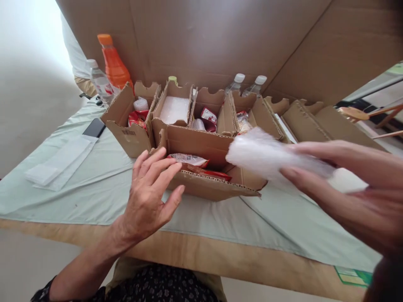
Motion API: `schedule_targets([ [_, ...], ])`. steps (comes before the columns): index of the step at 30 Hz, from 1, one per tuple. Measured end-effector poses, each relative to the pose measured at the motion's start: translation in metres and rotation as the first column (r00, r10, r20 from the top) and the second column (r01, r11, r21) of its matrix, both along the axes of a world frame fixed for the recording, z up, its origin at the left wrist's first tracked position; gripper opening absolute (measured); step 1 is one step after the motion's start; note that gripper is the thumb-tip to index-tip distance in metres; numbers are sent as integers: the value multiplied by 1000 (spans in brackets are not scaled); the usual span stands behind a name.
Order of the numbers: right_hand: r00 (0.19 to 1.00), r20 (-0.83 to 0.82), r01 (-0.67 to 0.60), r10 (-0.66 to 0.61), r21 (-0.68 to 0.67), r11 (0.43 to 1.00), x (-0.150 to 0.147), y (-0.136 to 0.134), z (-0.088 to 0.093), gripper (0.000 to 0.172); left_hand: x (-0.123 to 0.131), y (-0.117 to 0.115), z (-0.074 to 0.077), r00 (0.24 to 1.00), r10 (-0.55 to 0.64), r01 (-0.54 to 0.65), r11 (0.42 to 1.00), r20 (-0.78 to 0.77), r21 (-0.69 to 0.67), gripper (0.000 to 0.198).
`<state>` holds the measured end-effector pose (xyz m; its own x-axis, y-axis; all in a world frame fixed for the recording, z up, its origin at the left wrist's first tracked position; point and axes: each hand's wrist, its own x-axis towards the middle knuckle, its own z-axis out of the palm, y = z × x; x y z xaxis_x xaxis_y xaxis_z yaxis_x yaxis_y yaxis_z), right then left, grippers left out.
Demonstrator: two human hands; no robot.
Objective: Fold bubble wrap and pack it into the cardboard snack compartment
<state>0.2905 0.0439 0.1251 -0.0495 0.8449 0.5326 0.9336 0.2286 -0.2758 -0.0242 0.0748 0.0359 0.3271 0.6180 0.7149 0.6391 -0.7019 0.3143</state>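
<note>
My right hand (343,180) grips a white, translucent bundle (261,153) that looks like bubble wrap, slightly blurred. It is held above the right end of the front cardboard box (208,188). My left hand (154,191) is open, fingers spread, over the left end of that box; whether it touches the cardboard I cannot tell. Inside the front box lie red and white snack packets (190,160). Behind it stands a row of cardboard boxes, one with a red packet (138,119) and a white roll (140,104), another with a white foam-like block (174,110).
An orange drink bottle (116,63) and a clear bottle (100,82) stand at the back left. More clear bottles (254,86) stand behind the row. A phone (94,127) and flat translucent sheets (61,161) lie left on the green cloth. A tall cardboard panel (201,37) rises behind.
</note>
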Motion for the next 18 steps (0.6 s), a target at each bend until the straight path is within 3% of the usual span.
schedule_targets([
  [3,895,346,-214,282,-222,951,-10,60,1,67,7,4,-5,999,1,-1,1000,38,-4,36],
  [5,822,389,-270,416,-376,886,-28,94,-19,68,9,1,-9,998,20,-19,1000,67,-10,33],
  [7,802,400,-256,443,-440,861,-47,117,-44,62,10,-2,-11,996,29,-27,999,79,-16,32],
  [9,810,406,-229,424,-446,865,-62,126,-63,52,11,-2,-10,997,26,-24,1000,78,-18,30],
  [11,828,385,-224,407,-437,871,-67,126,-69,44,10,-2,-10,997,18,-17,1000,73,-18,28],
  [15,838,398,-217,374,-385,897,-63,116,-57,32,9,0,-10,997,-3,4,1000,79,-9,24],
  [18,747,547,-83,378,-488,869,-71,112,-50,22,9,1,-12,996,-5,3,1000,92,15,21],
])
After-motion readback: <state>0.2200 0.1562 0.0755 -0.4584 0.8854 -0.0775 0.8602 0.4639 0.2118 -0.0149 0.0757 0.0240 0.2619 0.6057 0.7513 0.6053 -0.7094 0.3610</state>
